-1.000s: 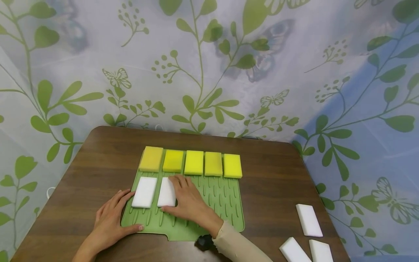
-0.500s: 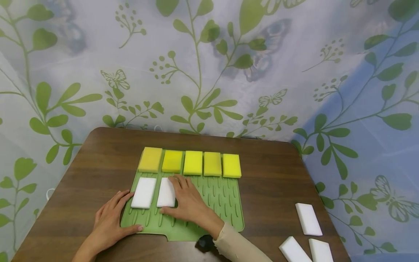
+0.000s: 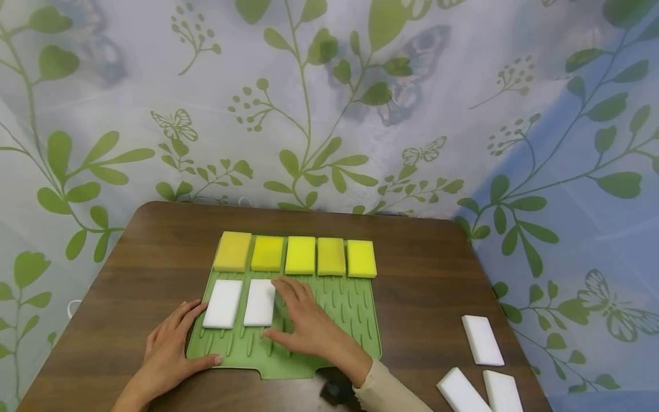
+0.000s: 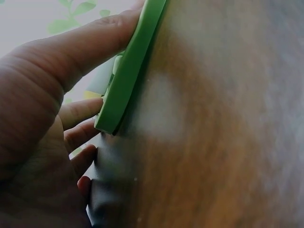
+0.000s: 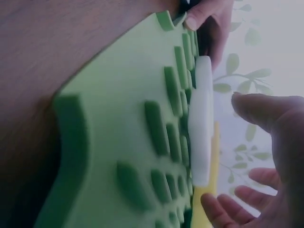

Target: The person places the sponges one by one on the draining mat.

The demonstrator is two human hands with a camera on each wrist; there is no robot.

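Observation:
A green ridged drying mat [image 3: 288, 366] lies on the table, its front-left corner between the thumb and fingers of my left hand [image 3: 167, 349]. In the left wrist view the thumb [image 4: 99, 40] rests along the mat's green edge [image 4: 126, 90]. Two white sponge blocks [image 3: 223, 304] lie flat and side by side on the mat. My right hand [image 3: 314, 329] hovers just right of the second white block [image 3: 259, 303], thumb and fingers spread. The right wrist view shows a gap between its thumb [image 5: 256, 107] and the white block [image 5: 202, 118].
Yellow sponges, one of them [image 3: 300, 255], form a row along the mat's back edge. At the table's right side lie three more white blocks [image 3: 483, 340]. A patterned curtain [image 3: 319, 114] stands behind the wooden table [image 3: 422, 274].
My right hand has let go of the second white block and drawn back a little to the right. The left hand keeps its place on the mat's corner.

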